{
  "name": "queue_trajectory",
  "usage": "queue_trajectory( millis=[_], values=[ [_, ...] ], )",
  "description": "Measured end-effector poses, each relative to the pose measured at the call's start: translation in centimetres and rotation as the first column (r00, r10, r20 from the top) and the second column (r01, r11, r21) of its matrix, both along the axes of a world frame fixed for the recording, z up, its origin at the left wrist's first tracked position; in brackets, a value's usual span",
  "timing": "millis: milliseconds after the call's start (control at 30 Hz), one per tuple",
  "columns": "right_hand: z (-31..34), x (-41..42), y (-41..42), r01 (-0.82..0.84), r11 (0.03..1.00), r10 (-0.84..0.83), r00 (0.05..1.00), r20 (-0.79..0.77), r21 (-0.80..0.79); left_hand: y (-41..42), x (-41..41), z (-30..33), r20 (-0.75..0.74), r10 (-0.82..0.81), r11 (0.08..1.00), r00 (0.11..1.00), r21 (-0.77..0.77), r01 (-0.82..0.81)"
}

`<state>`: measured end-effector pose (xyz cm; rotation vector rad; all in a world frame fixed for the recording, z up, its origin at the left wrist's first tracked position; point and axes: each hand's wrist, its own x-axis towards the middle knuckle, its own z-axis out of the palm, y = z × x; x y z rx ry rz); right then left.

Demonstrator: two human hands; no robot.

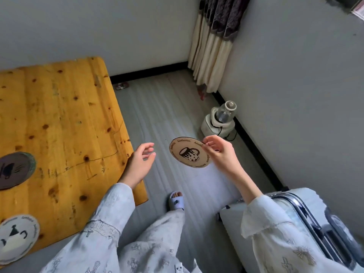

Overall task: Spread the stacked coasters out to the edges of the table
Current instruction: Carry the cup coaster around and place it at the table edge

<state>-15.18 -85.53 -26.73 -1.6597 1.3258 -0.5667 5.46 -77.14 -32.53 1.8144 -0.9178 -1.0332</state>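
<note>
My right hand (220, 152) pinches a tan round coaster (188, 153) with a black mug drawing by its right rim, holding it in the air over the floor, to the right of the table. My left hand (140, 164) hovers with fingers apart at the right edge of the yellow wooden table (65, 119), holding nothing. A stack of coasters with a dark brown one on top (14, 170) lies at the table's left side. A white coaster with a teapot drawing (16, 238) rests at the table's near left edge.
A silver suitcase (307, 219) stands at the lower right. A small white appliance with a glass jar (219, 120) sits on the grey floor by the wall. A curtain (214, 42) hangs in the corner. My foot in a slipper (175, 200) is beside the table.
</note>
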Motion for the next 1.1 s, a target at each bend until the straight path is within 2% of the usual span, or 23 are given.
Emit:
queue_trajectory(
  millis=[200,400,633,900,1100],
  values=[
    [0.7,0.9,-9.3,-0.119,0.992,0.117,0.992,0.04,0.04,-7.5,-0.6,-1.5,-0.013,0.153,0.988,0.988,0.023,-0.153],
    [1.8,2.4,-16.4,-0.189,0.966,0.158,0.971,0.177,0.176,-12.7,-1.3,-0.4,0.002,0.185,0.982,0.983,0.043,-0.185],
    [0.2,8.0,-24.1,-0.424,0.875,0.384,0.902,0.199,0.235,-16.0,1.0,0.2,0.034,0.413,0.904,0.91,0.102,-0.414],
    [-1.2,16.9,-29.4,-0.671,0.683,0.627,0.741,0.24,0.288,-18.7,3.2,1.2,-0.08,0.702,0.71,0.707,0.147,-0.689],
    [-1.4,24.7,-28.8,-0.789,0.481,0.743,0.598,0.3,0.383,-17.6,6.0,0.9,-0.162,0.871,0.49,0.464,0.211,-0.846]
  ],
)
